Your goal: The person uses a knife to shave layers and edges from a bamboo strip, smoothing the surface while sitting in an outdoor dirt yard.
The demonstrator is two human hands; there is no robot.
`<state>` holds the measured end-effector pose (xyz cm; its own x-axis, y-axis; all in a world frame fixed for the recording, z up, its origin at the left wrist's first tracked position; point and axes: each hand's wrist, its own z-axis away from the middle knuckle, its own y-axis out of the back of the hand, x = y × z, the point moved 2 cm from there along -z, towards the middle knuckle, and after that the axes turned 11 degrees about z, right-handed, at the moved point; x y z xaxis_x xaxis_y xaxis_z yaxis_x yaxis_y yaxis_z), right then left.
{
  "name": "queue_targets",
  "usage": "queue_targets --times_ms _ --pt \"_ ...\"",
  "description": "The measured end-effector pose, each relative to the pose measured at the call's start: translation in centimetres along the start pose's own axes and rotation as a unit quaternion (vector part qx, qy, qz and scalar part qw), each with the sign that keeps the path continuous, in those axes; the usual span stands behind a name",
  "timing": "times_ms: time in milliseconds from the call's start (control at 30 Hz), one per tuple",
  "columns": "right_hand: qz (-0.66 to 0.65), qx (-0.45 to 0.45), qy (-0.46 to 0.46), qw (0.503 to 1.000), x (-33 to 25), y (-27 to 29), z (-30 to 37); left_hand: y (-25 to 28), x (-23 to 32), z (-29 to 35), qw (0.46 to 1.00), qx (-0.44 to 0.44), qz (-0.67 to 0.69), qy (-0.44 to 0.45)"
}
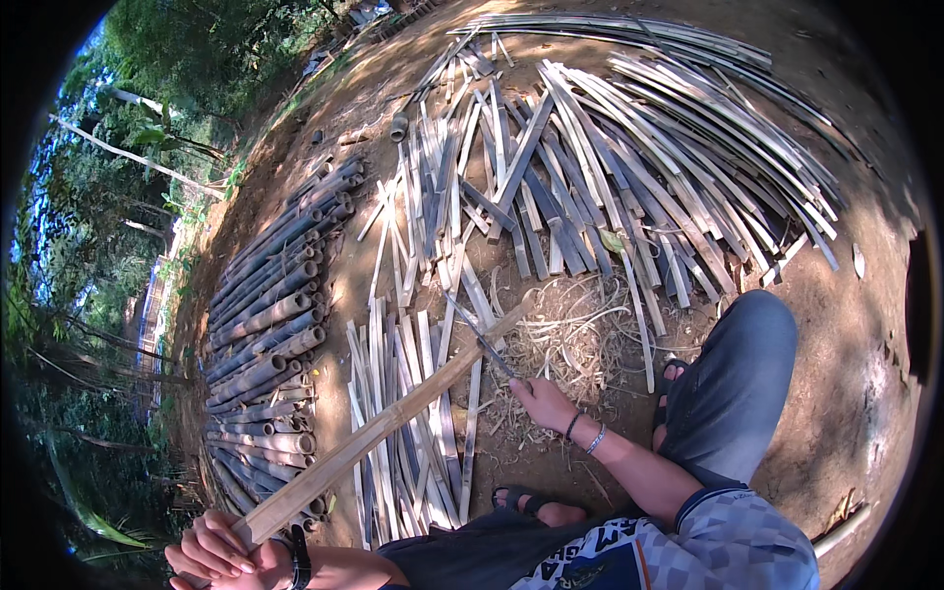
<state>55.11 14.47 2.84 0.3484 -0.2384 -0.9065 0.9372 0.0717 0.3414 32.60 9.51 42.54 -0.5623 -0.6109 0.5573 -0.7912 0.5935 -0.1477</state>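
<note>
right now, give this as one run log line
left fingers: holding bamboo strip | right fingers: holding knife across strip | nearby: curled shavings, split strips

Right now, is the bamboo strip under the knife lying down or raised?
The bamboo strip is raised: the left hand grips its near end, and it slants over split strips. Far-end contact is unclear.

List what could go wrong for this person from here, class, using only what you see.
The knife in the bare right hand might slip off the bamboo strip. If dropped, it could cut a foot in an open sandal. The strip might splinter into the bare left hand gripping its end.
</note>
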Motion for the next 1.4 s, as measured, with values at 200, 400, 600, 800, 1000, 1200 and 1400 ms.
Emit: queue_targets --times_ms 200,400,600,800,1000,1200,1400 --pt "-0.027 -0.057 0.129 0.990 -7.6 0.5 5.1 0.5 -0.2 -0.2 0.997 0.051 -0.023 -0.047" --pt "0.011 -0.023 0.043 0.999 -2.1 0.8 1.9 0.3 -0.1 -0.1 0.999 -0.002 0.040 -0.015" --pt "-0.021 -0.022 0.026 0.999 -3.3 0.0 2.3 0.6 -0.1 -0.1 0.999 0.015 0.035 -0.029" --pt "-0.021 -0.069 0.175 0.982 -9.0 1.4 6.1 1.0 -0.3 -0.3 0.999 0.010 0.040 -0.032" --pt "0.011 0.000 -0.025 1.000 2.0 -0.1 -1.4 0.5 -0.3 -0.2 0.998 0.021 0.045 -0.046" --pt "-0.012 -0.058 0.090 0.994 -5.5 0.7 3.2 1.6 0.0 -0.4 0.998 0.022 0.044 -0.040" --pt "-0.008 0.049 0.015 0.999 -0.1 -0.7 0.5 0.9 -0.4 -0.4 0.997 -0.002 0.065 -0.032"
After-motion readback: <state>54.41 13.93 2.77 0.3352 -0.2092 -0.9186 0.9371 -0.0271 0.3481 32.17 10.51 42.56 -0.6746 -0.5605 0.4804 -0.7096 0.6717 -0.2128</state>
